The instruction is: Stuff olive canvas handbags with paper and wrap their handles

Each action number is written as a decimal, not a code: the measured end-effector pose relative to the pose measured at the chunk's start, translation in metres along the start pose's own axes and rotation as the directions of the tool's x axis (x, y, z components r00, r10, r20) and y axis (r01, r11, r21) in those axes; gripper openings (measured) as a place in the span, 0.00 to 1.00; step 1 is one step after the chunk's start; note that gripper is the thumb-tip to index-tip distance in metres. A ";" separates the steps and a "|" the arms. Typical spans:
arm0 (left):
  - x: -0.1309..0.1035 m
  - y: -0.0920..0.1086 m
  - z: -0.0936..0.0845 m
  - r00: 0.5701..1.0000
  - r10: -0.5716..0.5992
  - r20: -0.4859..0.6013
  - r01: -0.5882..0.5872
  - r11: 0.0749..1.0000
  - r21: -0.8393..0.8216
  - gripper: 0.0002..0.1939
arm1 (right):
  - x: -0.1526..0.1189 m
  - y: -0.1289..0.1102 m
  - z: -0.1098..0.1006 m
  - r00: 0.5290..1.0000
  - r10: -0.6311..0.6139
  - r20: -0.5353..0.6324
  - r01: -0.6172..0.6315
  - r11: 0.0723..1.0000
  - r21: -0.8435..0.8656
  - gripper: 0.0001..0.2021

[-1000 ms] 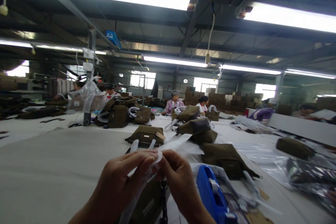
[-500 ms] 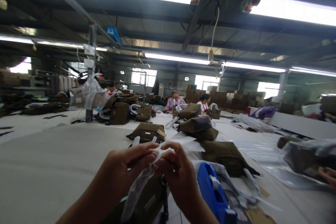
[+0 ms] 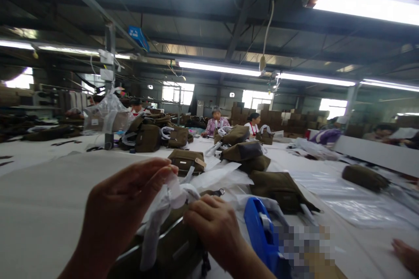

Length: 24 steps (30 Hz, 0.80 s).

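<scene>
An olive bag (image 3: 178, 250) lies on the table right below my hands, its strap wrapped in white tissue (image 3: 153, 235). My left hand (image 3: 131, 200) pinches the upper end of the white wrapping between thumb and fingertips, above the bag. My right hand (image 3: 216, 222) is closed on the wrapped strap near the bag's top edge; its fingertips are partly hidden. Just right of my right hand stands a blue tape dispenser (image 3: 262, 235).
More olive bags lie ahead, one with a tag (image 3: 186, 161) and one at right (image 3: 278, 189). Clear plastic bags (image 3: 340, 196) lie farther right. Another person's hand (image 3: 406, 255) is at the right edge. People sit across the white table (image 3: 65, 200).
My hands have moved apart, the left one up and left with the wrapping, the right one lower onto the strap. At right, a dark bag in plastic has left the other person's hand area.
</scene>
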<state>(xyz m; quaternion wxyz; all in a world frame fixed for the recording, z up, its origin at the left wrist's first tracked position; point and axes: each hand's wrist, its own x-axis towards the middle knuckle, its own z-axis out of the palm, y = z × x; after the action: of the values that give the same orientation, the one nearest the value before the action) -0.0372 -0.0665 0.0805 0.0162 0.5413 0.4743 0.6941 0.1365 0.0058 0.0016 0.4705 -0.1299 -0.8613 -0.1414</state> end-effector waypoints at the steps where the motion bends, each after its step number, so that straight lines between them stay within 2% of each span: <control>1: 0.002 -0.001 -0.004 1.000 -0.021 0.014 0.022 1.000 -0.018 0.11 | -0.011 0.001 0.007 1.000 0.023 0.006 -0.023 1.000 0.003 0.09; 3: 0.005 -0.008 -0.010 0.991 -0.008 0.133 0.011 1.000 -0.023 0.17 | -0.031 0.003 0.016 0.992 0.122 -0.031 -0.120 0.990 0.068 0.09; 5: 0.002 -0.019 -0.013 0.967 0.013 0.254 -0.028 0.998 0.057 0.23 | -0.048 0.003 0.017 0.953 0.269 -0.135 -0.244 0.953 0.177 0.07; 8: -0.012 -0.038 -0.009 0.916 -0.021 0.401 -0.085 0.965 0.246 0.27 | -0.068 0.002 0.010 0.851 0.464 -0.244 -0.405 0.878 0.257 0.09; 11: -0.026 -0.053 0.002 0.867 -0.031 0.497 -0.167 0.921 0.350 0.28 | -0.085 0.001 0.004 0.757 0.618 -0.212 -0.569 0.783 0.251 0.09; 14: -0.028 -0.062 0.012 0.879 0.080 0.469 -0.272 0.894 0.357 0.24 | -0.100 -0.002 0.006 0.671 0.735 -0.096 -0.694 0.668 0.268 0.10; 16: -0.025 -0.065 0.017 0.876 0.194 0.442 -0.343 0.895 0.285 0.18 | -0.110 -0.006 0.010 0.640 0.768 -0.035 -0.731 0.622 0.281 0.10; 18: -0.019 -0.067 0.021 0.868 0.300 0.395 -0.399 0.896 0.195 0.13 | -0.120 -0.011 0.016 0.614 0.789 -0.021 -0.754 0.594 0.282 0.11; 21: -0.011 -0.070 0.031 0.851 0.384 0.358 -0.450 0.885 0.121 0.11 | -0.133 -0.020 0.025 0.570 0.820 -0.041 -0.778 0.556 0.294 0.13; 24: -0.008 -0.077 0.039 0.809 0.412 0.419 -0.503 0.854 0.132 0.11 | -0.141 -0.031 0.031 0.511 0.859 -0.020 -0.808 0.488 0.331 0.14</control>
<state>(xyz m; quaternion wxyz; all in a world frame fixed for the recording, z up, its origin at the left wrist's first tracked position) -0.0415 -0.0033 0.0210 -0.1268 0.7604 0.3961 0.4988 0.1756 -0.0245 -0.1375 0.5692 -0.4506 -0.6527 0.2168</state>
